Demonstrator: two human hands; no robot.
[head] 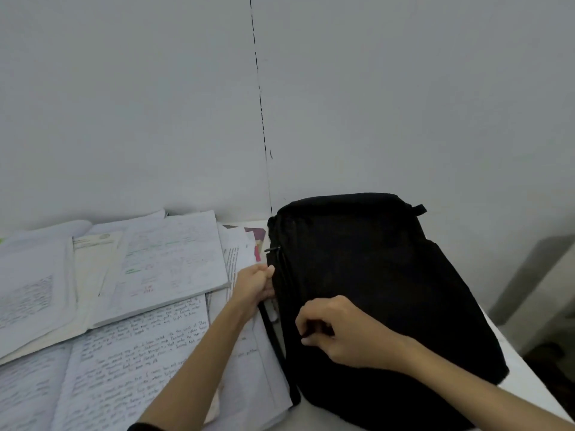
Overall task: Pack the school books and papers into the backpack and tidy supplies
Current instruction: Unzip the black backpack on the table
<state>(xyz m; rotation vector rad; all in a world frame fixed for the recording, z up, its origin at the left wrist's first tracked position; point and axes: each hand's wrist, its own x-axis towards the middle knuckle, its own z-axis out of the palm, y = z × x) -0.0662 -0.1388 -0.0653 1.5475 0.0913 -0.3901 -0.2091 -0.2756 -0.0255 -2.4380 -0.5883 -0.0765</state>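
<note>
Pinching zipper pull with our right hand (334,332); left hand (258,283) at 10 o'clock grips backpack (389,275) edge, bracing it.

The backpack (373,290) lies on the desk (516,368) at the right, against the wall (404,104). Left of it, touching its side, open notebooks (168,262) and loose papers (239,253) overlap in a pile that reaches back to the wall.
</note>
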